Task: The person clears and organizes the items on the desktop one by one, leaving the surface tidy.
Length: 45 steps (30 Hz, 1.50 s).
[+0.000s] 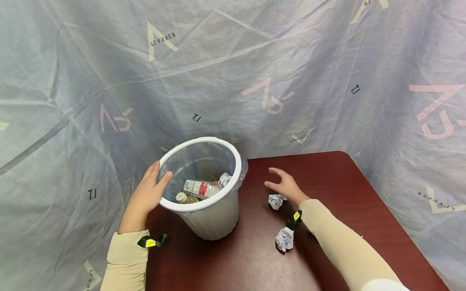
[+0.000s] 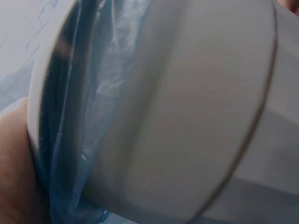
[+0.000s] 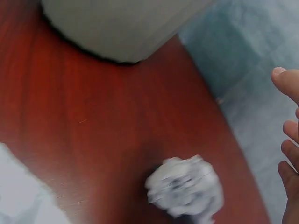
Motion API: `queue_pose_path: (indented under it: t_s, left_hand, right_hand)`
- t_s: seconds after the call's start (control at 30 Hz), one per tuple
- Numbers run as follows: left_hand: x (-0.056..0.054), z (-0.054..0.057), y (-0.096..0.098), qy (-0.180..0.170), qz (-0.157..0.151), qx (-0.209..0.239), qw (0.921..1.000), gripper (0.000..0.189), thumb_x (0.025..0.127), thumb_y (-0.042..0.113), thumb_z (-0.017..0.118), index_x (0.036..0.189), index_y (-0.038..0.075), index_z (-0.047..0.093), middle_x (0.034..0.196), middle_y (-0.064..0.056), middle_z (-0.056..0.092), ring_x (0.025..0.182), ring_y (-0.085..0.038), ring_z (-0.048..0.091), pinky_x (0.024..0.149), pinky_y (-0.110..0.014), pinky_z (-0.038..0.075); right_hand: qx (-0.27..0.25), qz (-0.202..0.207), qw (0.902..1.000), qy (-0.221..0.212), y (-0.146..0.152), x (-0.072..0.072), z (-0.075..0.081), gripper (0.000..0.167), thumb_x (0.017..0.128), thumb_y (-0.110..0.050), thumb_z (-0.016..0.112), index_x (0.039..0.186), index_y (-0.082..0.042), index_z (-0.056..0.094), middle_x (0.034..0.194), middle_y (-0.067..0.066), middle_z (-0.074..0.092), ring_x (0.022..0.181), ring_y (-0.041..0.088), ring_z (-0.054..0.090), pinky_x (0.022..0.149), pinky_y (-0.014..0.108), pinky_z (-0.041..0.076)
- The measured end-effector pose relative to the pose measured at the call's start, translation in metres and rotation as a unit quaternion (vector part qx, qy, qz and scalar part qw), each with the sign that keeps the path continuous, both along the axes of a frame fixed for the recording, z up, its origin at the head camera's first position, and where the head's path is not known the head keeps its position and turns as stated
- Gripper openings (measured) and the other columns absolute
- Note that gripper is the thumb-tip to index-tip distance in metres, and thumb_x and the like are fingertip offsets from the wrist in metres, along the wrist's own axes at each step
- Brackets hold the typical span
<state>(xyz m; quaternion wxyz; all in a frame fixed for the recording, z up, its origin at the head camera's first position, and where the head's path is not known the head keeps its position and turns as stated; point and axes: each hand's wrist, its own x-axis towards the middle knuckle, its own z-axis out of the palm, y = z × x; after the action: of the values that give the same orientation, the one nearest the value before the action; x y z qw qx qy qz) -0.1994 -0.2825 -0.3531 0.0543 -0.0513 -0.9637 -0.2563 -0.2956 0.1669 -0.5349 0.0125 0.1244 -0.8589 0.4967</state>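
A light grey trash can (image 1: 214, 220) with a white rim and a clear plastic liner stands on the table. My left hand (image 1: 147, 192) holds its rim at the left, thumb over the inner side and fingers along the outside. In the left wrist view, part of that hand (image 2: 16, 163) lies against the rim. Inside the can are a labelled clear bottle (image 1: 200, 188), a capped container (image 1: 185, 198) and a crumpled paper ball (image 1: 225, 179). My right hand (image 1: 287, 186), fingers loosely bent and empty, hovers just above a crumpled paper ball (image 1: 276, 201).
Another crumpled paper ball (image 1: 284, 239) lies nearer on the dark red table (image 1: 251, 262), beside the right wrist's strap. Part of something pale shows behind the right forearm. A grey printed cloth (image 1: 225, 72) hangs behind and around the table.
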Motion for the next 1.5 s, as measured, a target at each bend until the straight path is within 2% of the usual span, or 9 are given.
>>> queue_pose_path:
  t_s: [0.13, 0.33, 0.53, 0.67, 0.77, 0.93, 1.2, 1.33, 1.5]
  left_hand:
    - [-0.001, -0.001, -0.002, 0.002, 0.001, 0.000, 1.0000, 0.085, 0.106, 0.058, 0.034, 0.160, -0.003, 0.011, 0.166, -0.026, 0.012, 0.150, -0.050, 0.015, 0.117, -0.066, 0.016]
    - [-0.001, -0.003, -0.003, 0.005, 0.004, 0.002, 1.0000, 0.086, 0.105, 0.059, 0.033, 0.160, -0.003, 0.012, 0.166, -0.026, 0.012, 0.149, -0.050, 0.015, 0.117, -0.066, 0.016]
    - [0.000, -0.001, -0.001, 0.000, 0.005, 0.001, 1.0000, 0.085, 0.105, 0.058, 0.034, 0.160, -0.003, 0.011, 0.166, -0.026, 0.011, 0.150, -0.049, 0.014, 0.118, -0.065, 0.016]
    - [0.000, 0.000, -0.001, -0.004, 0.005, -0.001, 1.0000, 0.085, 0.105, 0.058, 0.034, 0.160, -0.002, 0.011, 0.166, -0.026, 0.011, 0.150, -0.049, 0.014, 0.118, -0.065, 0.016]
    - [-0.001, -0.001, -0.001, -0.004, 0.003, -0.001, 1.0000, 0.085, 0.105, 0.058, 0.034, 0.160, -0.003, 0.011, 0.166, -0.026, 0.011, 0.150, -0.049, 0.015, 0.118, -0.065, 0.016]
    - [-0.001, -0.001, -0.001, -0.005, 0.003, -0.001, 1.0000, 0.085, 0.105, 0.059, 0.034, 0.160, -0.002, 0.011, 0.166, -0.026, 0.011, 0.150, -0.049, 0.014, 0.118, -0.066, 0.016]
    - [0.001, 0.001, -0.001, -0.002, 0.003, 0.004, 1.0000, 0.085, 0.106, 0.058, 0.034, 0.161, -0.002, 0.011, 0.166, -0.025, 0.011, 0.150, -0.049, 0.014, 0.118, -0.065, 0.016]
    - [0.002, 0.002, 0.001, 0.000, 0.000, 0.011, 0.9999, 0.084, 0.106, 0.056, 0.036, 0.160, -0.003, 0.012, 0.166, -0.026, 0.012, 0.150, -0.048, 0.015, 0.118, -0.064, 0.016]
    - [0.003, 0.002, 0.002, 0.001, 0.002, 0.011, 0.9999, 0.084, 0.106, 0.056, 0.036, 0.160, -0.004, 0.012, 0.165, -0.027, 0.012, 0.150, -0.048, 0.015, 0.119, -0.063, 0.016]
  right_hand:
    - [0.028, -0.003, 0.9995, -0.012, -0.002, 0.009, -0.016, 0.072, 0.089, -0.035, 0.079, 0.150, -0.012, 0.048, 0.150, 0.012, 0.050, 0.144, 0.033, 0.039, 0.112, 0.057, 0.036]
    - [0.057, 0.005, 0.9979, -0.030, -0.007, 0.019, -0.033, 0.078, 0.089, -0.030, 0.079, 0.153, -0.004, 0.042, 0.154, 0.019, 0.044, 0.142, 0.040, 0.040, 0.110, 0.058, 0.039]
    - [0.086, -0.018, 0.9945, -0.056, -0.011, 0.025, -0.048, 0.080, 0.086, -0.023, 0.082, 0.151, -0.001, 0.043, 0.152, 0.022, 0.045, 0.139, 0.040, 0.043, 0.108, 0.058, 0.040]
    - [0.113, -0.032, 0.9913, -0.061, -0.013, 0.025, -0.055, 0.077, 0.079, -0.011, 0.085, 0.145, 0.003, 0.049, 0.139, 0.023, 0.056, 0.118, 0.036, 0.058, 0.097, 0.051, 0.049]
    - [0.144, -0.041, 0.9876, -0.047, -0.014, 0.025, -0.059, 0.071, 0.075, -0.005, 0.083, 0.140, 0.005, 0.054, 0.132, 0.024, 0.060, 0.109, 0.035, 0.062, 0.092, 0.049, 0.051]
    - [0.185, -0.037, 0.9817, -0.028, -0.012, 0.026, -0.060, 0.064, 0.078, -0.002, 0.077, 0.138, 0.006, 0.056, 0.136, 0.028, 0.058, 0.124, 0.042, 0.057, 0.100, 0.054, 0.047]
    - [0.201, -0.018, 0.9794, -0.008, -0.006, 0.018, -0.046, 0.061, 0.080, -0.004, 0.075, 0.137, 0.007, 0.057, 0.130, 0.028, 0.062, 0.117, 0.041, 0.061, 0.095, 0.054, 0.050]
    - [0.186, -0.024, 0.9823, 0.007, 0.002, 0.006, -0.027, 0.061, 0.080, -0.005, 0.075, 0.137, 0.008, 0.057, 0.129, 0.028, 0.063, 0.112, 0.039, 0.063, 0.094, 0.052, 0.051]
    - [0.166, -0.024, 0.9857, 0.019, 0.012, -0.012, 0.010, 0.062, 0.082, -0.006, 0.074, 0.139, 0.009, 0.054, 0.127, 0.028, 0.064, 0.106, 0.036, 0.063, 0.094, 0.051, 0.051]
